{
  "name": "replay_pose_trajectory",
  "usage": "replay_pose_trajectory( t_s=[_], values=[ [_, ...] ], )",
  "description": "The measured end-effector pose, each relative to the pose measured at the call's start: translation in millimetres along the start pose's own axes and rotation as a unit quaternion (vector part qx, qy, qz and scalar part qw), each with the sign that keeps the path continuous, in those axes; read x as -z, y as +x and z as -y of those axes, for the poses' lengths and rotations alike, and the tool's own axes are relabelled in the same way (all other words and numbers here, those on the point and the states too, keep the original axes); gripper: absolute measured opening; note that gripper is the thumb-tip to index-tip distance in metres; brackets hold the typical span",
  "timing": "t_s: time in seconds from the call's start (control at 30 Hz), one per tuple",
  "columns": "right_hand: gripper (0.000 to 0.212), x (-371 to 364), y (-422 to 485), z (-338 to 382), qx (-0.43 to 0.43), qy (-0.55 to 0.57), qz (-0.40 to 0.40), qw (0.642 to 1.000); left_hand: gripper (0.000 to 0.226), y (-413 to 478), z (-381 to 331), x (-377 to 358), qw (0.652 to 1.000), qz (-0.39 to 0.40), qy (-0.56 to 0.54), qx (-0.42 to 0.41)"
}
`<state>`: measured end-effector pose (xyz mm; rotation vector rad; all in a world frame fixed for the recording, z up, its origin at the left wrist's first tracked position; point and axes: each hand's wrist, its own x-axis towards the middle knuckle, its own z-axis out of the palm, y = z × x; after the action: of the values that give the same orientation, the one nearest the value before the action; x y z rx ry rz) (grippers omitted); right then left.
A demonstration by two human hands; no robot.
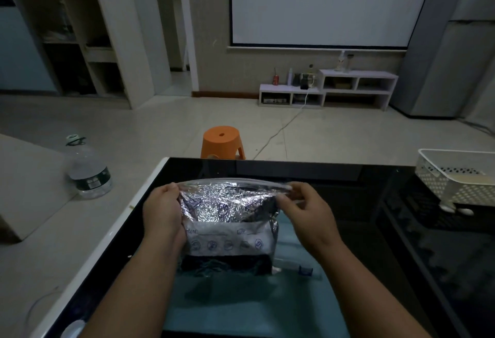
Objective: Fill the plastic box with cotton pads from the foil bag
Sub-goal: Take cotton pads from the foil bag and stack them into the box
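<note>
A crinkled silver foil bag (227, 211) with a white label strip stands upright over the black glass table (348, 230). My left hand (162, 210) grips its top left corner and side. My right hand (302, 203) pinches the top right corner of the clear zip strip. The bag's mouth looks closed along the zip. Behind the bag's lower right, part of a clear plastic box (297, 268) with a blue clip shows on a teal mat (254, 300). No cotton pads are visible.
A white perforated basket (455, 177) sits at the table's right edge. An orange stool (222, 142) stands beyond the far edge. A large water bottle (89, 169) is on the floor to the left, beside a beige block.
</note>
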<state>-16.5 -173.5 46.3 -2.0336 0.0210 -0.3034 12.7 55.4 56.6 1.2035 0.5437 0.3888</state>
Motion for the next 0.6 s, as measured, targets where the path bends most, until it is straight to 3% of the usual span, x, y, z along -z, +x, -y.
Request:
replay_pose_trajectory(
  t_s=[0.1,0.17,0.23,0.33,0.43,0.6],
  values=[
    [0.066,-7.5,-2.4,-7.1,-0.078,0.124,0.140,0.979,0.014,1.7,-2.4,1.4,0.998,0.003,-0.042,0.054],
    [0.072,-12.5,-5.0,-10.8,-0.089,0.142,0.203,0.965,0.014,2.7,-3.3,2.4,0.995,0.010,-0.059,0.074],
    [0.067,-18.1,-6.1,-13.5,-0.079,0.113,0.199,0.970,0.015,6.0,-2.6,3.8,0.994,0.016,-0.064,0.081],
    [0.041,-21.6,-5.8,-9.9,-0.064,0.091,0.159,0.981,0.020,9.8,-1.7,5.0,0.995,0.039,-0.046,0.077],
    [0.026,-21.4,1.3,-3.2,-0.076,0.106,0.117,0.985,0.026,8.3,-1.9,3.4,0.993,0.097,-0.041,0.046],
    [0.021,-26.0,14.9,4.8,-0.079,0.145,0.065,0.984,0.018,-2.3,-3.2,6.3,0.973,0.187,0.128,-0.029]
  ],
)
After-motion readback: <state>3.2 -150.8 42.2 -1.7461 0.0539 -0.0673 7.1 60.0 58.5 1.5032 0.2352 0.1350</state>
